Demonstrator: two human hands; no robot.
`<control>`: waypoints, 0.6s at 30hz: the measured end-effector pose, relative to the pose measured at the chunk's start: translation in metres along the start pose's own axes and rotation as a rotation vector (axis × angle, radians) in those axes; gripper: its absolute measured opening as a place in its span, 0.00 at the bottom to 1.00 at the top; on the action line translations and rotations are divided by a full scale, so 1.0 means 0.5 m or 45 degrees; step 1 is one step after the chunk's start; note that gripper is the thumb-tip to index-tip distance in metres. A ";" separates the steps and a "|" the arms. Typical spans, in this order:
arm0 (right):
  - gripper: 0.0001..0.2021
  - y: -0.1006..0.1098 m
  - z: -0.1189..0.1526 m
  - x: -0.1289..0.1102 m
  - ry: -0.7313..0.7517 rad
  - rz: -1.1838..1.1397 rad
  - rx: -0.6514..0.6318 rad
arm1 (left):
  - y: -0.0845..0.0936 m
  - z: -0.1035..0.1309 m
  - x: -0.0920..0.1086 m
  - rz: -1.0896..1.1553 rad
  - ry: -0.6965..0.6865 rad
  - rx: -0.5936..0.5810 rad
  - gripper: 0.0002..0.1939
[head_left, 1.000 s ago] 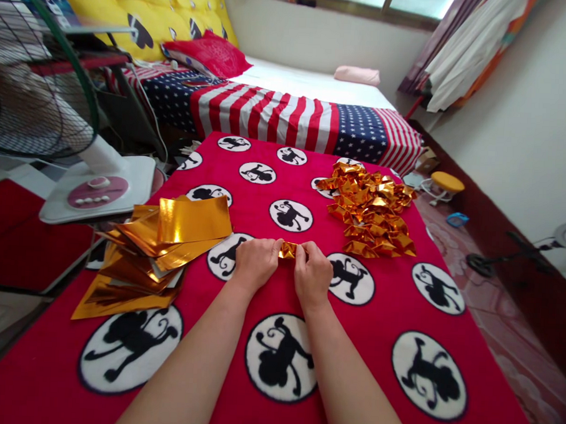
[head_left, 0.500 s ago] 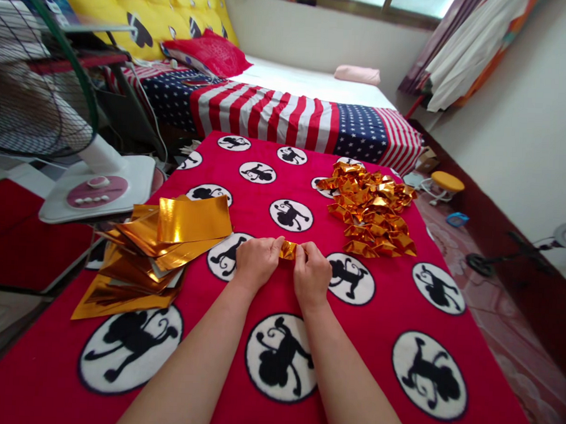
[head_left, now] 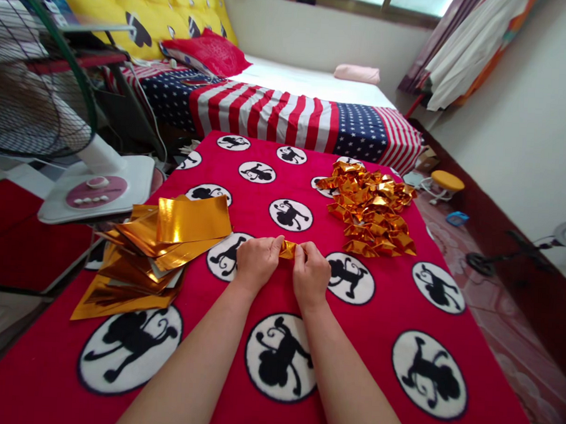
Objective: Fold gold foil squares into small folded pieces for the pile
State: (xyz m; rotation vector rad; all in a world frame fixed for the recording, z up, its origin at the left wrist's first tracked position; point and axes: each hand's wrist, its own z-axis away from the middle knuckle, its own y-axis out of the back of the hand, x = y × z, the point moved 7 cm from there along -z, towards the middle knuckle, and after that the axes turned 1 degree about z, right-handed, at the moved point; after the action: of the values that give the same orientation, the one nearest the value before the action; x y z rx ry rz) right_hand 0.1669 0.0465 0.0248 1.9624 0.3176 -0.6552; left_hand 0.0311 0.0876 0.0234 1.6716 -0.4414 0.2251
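A small folded piece of shiny gold foil paper (head_left: 287,250) is pinched at both ends between my two hands, over the middle of the red cloth (head_left: 352,346). My left hand (head_left: 258,261) grips its left end, thumb and fingers closed. On the right end, my right hand (head_left: 311,272) is closed in the same way. The ends of the folded paper are hidden in my fingers. To the left lies a loose stack of flat gold foil sheets (head_left: 195,221). At the right rear sits a pile of folded gold foil pieces (head_left: 372,206), boat-like in shape.
A fan (head_left: 101,185) stands close by the table's left edge. Behind the table is a bed with a stars-and-stripes cover (head_left: 268,114) and a red pillow (head_left: 210,52). An orange-topped stool (head_left: 447,180) and a wheeled item (head_left: 480,264) are on the floor at right.
Almost nothing differs. Both hands stay closed on the folded gold paper at the same spot, and the stack and pile look the same.
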 end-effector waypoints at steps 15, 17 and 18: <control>0.12 -0.002 -0.001 0.006 -0.022 -0.080 -0.003 | 0.008 0.001 -0.001 0.012 0.015 0.105 0.31; 0.12 -0.004 -0.001 0.009 -0.022 -0.101 -0.002 | 0.011 0.001 -0.004 0.008 0.040 0.127 0.31; 0.12 -0.004 -0.001 0.010 -0.020 -0.106 -0.002 | 0.011 0.001 -0.005 0.002 0.050 0.135 0.31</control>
State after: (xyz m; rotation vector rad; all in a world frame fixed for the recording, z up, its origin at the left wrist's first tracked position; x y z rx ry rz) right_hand 0.1702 0.0477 0.0206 1.9495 0.3913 -0.7233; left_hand 0.0264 0.0867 0.0275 1.7676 -0.4072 0.2858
